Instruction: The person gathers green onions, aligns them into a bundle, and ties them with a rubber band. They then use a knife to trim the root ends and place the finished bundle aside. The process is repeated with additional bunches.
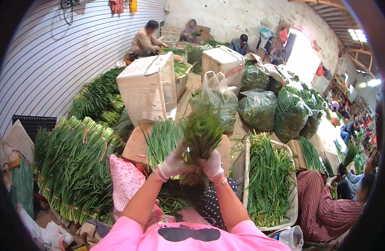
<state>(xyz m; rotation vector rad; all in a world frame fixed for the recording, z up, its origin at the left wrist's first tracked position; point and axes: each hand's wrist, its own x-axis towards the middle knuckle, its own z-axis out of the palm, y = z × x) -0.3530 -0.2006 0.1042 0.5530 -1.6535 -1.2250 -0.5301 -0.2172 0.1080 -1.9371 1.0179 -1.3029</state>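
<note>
A bunch of long green leaves, probably garlic chives (203,131), stands upright before me, blurred by motion. My right hand (212,164), in a whitish glove, grips its lower part. My left hand (173,164), gloved too, is at the bunch's left side with thumb and fingers spread around its base; blur hides whether it grips. Behind my left hand, loose chives (164,138) lie on a brown board (134,146). Below my hands, more leaves (172,202) lie near my lap.
On the left is a large stack of tied chive bundles (76,166). At right stands a white crate (294,200) of loose chives. Beyond the board are an upturned white crate (145,84) and filled plastic bags (258,109). A co-worker in striped clothing (327,207) sits at right.
</note>
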